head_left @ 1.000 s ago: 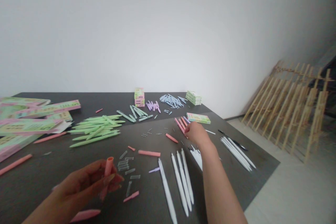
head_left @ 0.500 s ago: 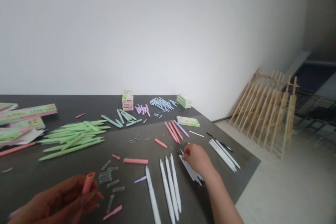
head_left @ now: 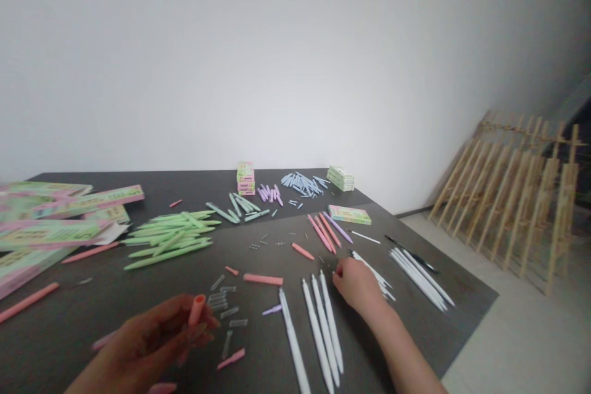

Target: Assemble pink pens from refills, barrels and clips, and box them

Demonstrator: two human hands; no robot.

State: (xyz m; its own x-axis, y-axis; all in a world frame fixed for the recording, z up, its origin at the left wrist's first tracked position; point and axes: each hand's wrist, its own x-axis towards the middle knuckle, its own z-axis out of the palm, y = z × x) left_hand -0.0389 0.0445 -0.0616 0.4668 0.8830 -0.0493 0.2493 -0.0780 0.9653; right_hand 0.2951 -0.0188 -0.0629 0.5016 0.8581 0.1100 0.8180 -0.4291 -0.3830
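Note:
My left hand (head_left: 154, 335) is closed round a coral pen barrel (head_left: 197, 311), its open end pointing up. Beside those fingers lie several clear plastic tubes (head_left: 218, 301), a pink clicker piece (head_left: 231, 358) and a coral tube (head_left: 263, 279). My right hand (head_left: 357, 284) is down at the table with its fingers pinched; whether anything is between the fingertips is hidden. Tiny springs (head_left: 326, 263) lie just past those fingertips. Partly behind this hand are white pen refills (head_left: 376, 274). Several white pens (head_left: 321, 332) lie between my hands.
Light green barrels (head_left: 173, 237) are heaped at left beside flat boxes (head_left: 60, 231). Further back are purple pieces (head_left: 271, 193), blue pieces (head_left: 302, 183) and stacked boxes (head_left: 340, 178). More white sticks (head_left: 420, 277) lie near the table's right edge. A bamboo rack (head_left: 512, 197) leans against the wall.
The view has turned left, so the table's things appear further right. My right hand has moved left off the white refills to the small springs. My left hand still holds the coral barrel.

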